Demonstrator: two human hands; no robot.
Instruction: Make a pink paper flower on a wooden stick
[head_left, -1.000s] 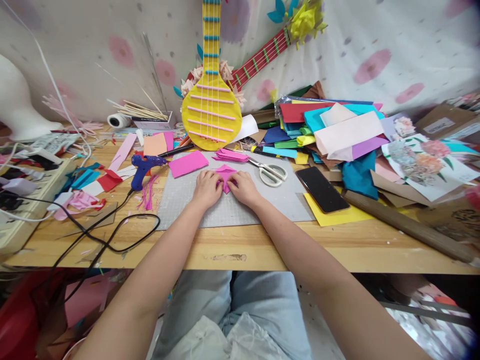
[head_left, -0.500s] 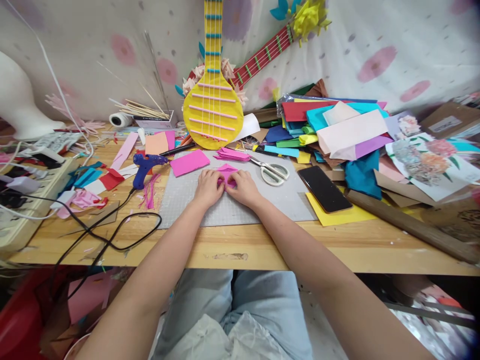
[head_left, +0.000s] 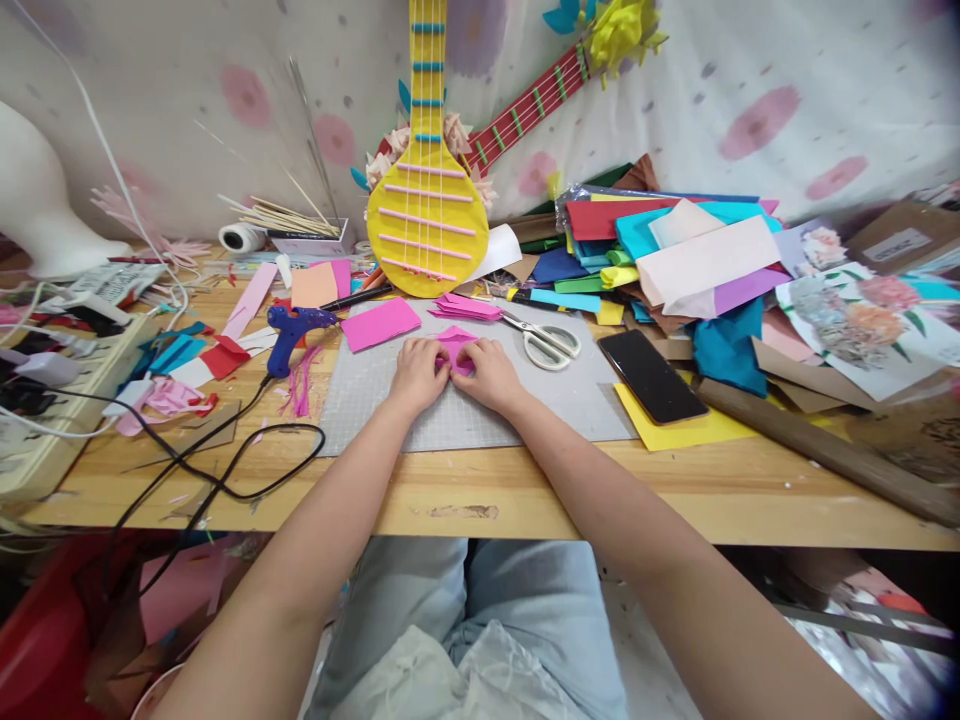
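Pink folded paper (head_left: 456, 349) sits pinched between your left hand (head_left: 417, 371) and right hand (head_left: 487, 374), fingertips curled tight on it, on the grey gridded mat (head_left: 375, 400); scissors (head_left: 546, 342) lie just right of the paper; smooth black phone (head_left: 649, 362) farther right.

The folded paper (head_left: 455, 350) pinched between the left hand (head_left: 417, 372) and right hand (head_left: 487, 374) is bright pink. It lies on a pale grey cutting mat (head_left: 465, 415) printed with a fine grid. The surface (head_left: 480, 495) is light, yellowish wood. A pink rectangular sheet (head_left: 379, 324) and a stack of pink folded pieces (head_left: 465, 307) match the folded paper. The glue gun (head_left: 292, 330) is blue with a black cord (head_left: 217, 470). The scissors (head_left: 546, 342) have whitish handles. The phone (head_left: 649, 362) is black and lies on a yellow sheet (head_left: 686, 430). The paper guitar (head_left: 427, 215) is yellow with pink strips and blue bands. The backdrop cloth (head_left: 750, 100) is white with pink flowers and grey dots.
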